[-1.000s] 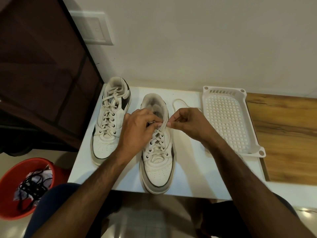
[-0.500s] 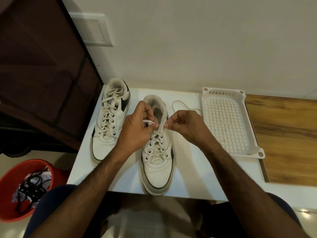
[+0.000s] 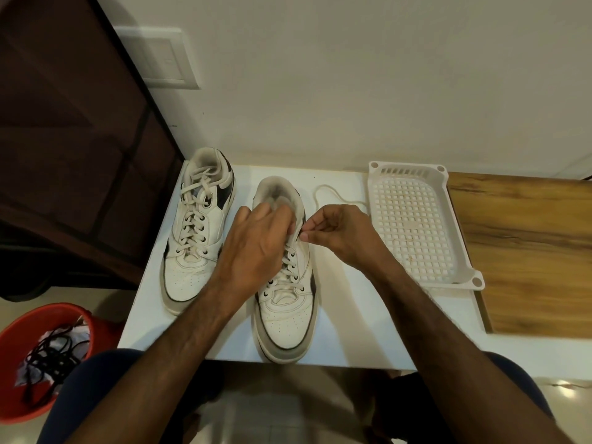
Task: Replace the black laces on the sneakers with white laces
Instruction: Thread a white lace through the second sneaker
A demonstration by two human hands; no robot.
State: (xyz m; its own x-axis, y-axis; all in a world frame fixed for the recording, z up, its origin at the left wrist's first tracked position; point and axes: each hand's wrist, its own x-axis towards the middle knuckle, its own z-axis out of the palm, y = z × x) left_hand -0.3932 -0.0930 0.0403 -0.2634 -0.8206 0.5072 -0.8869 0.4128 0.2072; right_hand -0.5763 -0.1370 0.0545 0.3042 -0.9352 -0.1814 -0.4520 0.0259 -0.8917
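— White tabletop [image 3: 336, 318] under a pale wall: what is held by the hands?

— The tongue of the right sneaker [image 3: 286, 283], at the front edge, is gripped by the curled fingers of the left hand [image 3: 256, 248]. The white lace [image 3: 333, 195] is pinched at an upper eyelet between thumb and forefinger of the right hand [image 3: 339, 233]; its loose end is laid toward the back edge.

— And around them?

— The left sneaker [image 3: 195, 232], laced in white, is placed at the left edge. A white basket [image 3: 464, 238] is seen at the right edge, a red bucket [image 3: 19, 328] with black laces [image 3: 48, 357] on the floor.
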